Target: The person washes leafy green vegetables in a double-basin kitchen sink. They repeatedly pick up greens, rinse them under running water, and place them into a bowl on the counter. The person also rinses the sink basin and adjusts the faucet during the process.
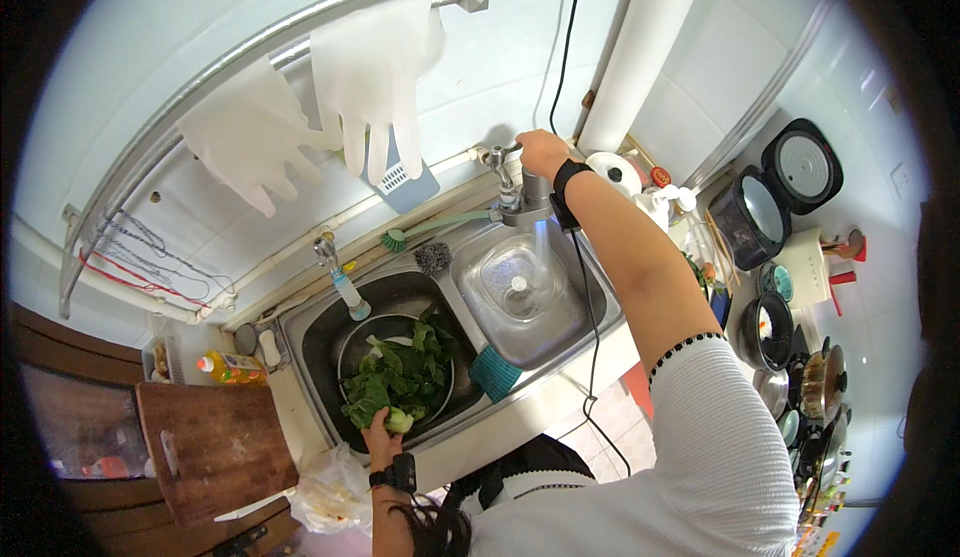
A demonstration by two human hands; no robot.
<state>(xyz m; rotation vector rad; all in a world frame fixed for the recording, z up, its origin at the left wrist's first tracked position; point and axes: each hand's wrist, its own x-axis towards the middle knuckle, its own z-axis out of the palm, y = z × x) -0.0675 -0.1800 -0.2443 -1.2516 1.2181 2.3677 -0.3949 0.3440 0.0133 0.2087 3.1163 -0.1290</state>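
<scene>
My left hand grips a stalk of leafy greens at the near rim of the left sink basin. More leafy greens lie in a round metal bowl in that basin. My right hand is at the lever of the wall tap, its fingers curled round the handle. Below it, a grey faucet-mounted water filter pours a stream of water into the right steel basin, which holds a clear oval container beside the drain.
A teal cloth and a steel scourer lie on the sink divider. A black cable hangs across the right basin. Rubber gloves hang from a towel rail. Wooden board at left; rice cooker and pots at right.
</scene>
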